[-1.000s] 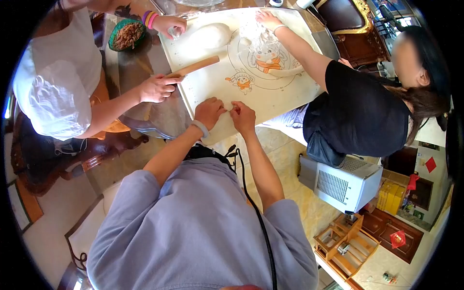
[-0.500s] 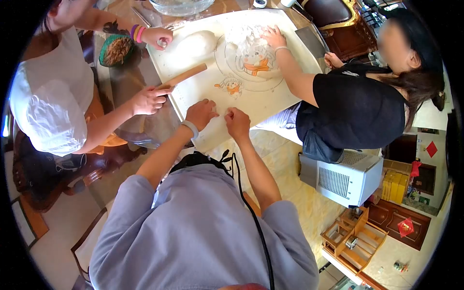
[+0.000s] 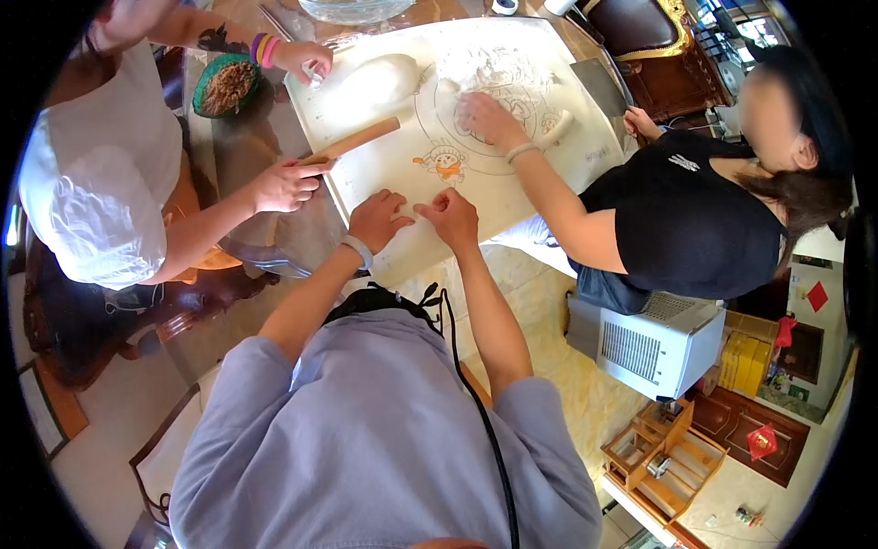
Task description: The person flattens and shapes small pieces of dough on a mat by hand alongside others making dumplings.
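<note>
My left hand [image 3: 379, 221] and my right hand [image 3: 449, 220] are close together above the near edge of the white mat [image 3: 402, 261]. Their thumbs and fingertips curl toward each other around a small pale piece of dough [image 3: 411, 211], mostly hidden by the fingers. Just beyond lies a printed cartoon figure with an orange scarf. A large smooth lump of dough [image 3: 382, 80] rests farther back on the mat. To its right are a heap of white flour [image 3: 489, 66] and a short dough roll [image 3: 554, 131].
At left, a person grips a wooden rolling pin [image 3: 361, 140] and a small white piece. A green bowl of brown filling [image 3: 226, 86] stands nearby. At right, a person in black reaches over the mat, other hand at a cleaver [image 3: 599, 89]. A glass bowl [image 3: 357, 9] sits behind.
My right hand's fingers have loosened from a tight pinch, and its thumb has moved left toward my left hand. The right-hand person's arm has swept left and nearer, uncovering the dough roll.
</note>
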### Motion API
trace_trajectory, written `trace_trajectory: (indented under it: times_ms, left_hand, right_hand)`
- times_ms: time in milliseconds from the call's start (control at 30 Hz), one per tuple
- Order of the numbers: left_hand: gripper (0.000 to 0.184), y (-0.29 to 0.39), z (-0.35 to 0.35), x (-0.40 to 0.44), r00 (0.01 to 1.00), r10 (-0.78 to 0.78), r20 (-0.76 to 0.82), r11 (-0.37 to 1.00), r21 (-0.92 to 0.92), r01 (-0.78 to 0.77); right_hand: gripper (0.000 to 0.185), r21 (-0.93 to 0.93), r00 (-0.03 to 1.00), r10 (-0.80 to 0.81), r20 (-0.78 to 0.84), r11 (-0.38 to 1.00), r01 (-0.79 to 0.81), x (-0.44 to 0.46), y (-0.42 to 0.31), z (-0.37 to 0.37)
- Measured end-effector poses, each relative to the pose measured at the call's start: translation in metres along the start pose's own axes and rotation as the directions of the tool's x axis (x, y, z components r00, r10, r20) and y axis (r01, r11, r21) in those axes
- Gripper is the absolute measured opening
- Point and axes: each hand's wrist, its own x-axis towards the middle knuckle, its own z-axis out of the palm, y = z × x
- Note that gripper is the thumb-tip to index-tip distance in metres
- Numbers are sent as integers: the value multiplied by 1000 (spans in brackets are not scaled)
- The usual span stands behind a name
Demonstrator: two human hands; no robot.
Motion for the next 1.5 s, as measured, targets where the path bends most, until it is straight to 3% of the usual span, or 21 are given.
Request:
trace_trajectory:
  times_ms: [100,200,300,400,500,600,700,800,900,1033,1067,1167,1367,1467,1500]
  left_hand:
    - [33,2,5,3,999,-43,-1,999,33,43]
    - [33,0,6,2,999,-42,-13,998,38,42]
    - [34,2,5,2,999,-53,-8,998,34,53]
    - [34,1,8,4,998,-63,-23,997,34,64]
    - [33,7,5,5,997,-78,-13,996,32,78]
    - [31,11,9,7,997,-60,-40,997,38,62]
    - [30,10,16,10,998,4,-56,997,82,1]
    - [31,8,24,12,996,47,-72,989,140,-37]
    - [33,2,23,11,995,78,-67,991,110,-70]
    - [37,-1,8,0,997,29,-71,996,-78,-35]
    - [38,-3,6,-3,997,2,-72,992,-128,-12]
    - [38,-8,-6,-12,972,60,-226,998,-12,-64]
    - [33,-23,3,-13,956,-15,-294,1000,-19,9]
    - [31,-22,4,-13,938,52,-343,996,88,-23]
    - [30,-20,5,-14,942,43,-333,996,91,-13]
  right_hand:
    - [37,-195,1000,2,20,981,2,11,-3,3]
    - [35,-50,995,0,103,999,5,23,7,-1]
    - [35,-99,993,70,92,993,-61,22,4,0]
    - [29,-120,995,1,95,993,10,25,7,0]
    - [18,261,988,34,151,963,-73,25,21,-1]
    - [9,157,997,-28,71,987,17,16,18,5]
    - [9,258,998,-51,48,965,37,20,29,13]
    - [11,182,993,-112,-36,976,116,14,35,20]
    - [14,-49,959,-236,-154,972,231,3,17,19]
    - [22,-47,974,-224,-47,974,221,-9,-1,18]
    - [27,-11,987,-150,49,989,151,-9,-2,14]
    - [25,190,988,-141,-61,970,150,1,12,23]
    - [20,371,993,-117,3,922,107,46,-6,27]
    - [19,689,994,-43,101,723,-38,72,-27,22]
    - [19,557,996,-87,-5,827,75,81,-16,27]
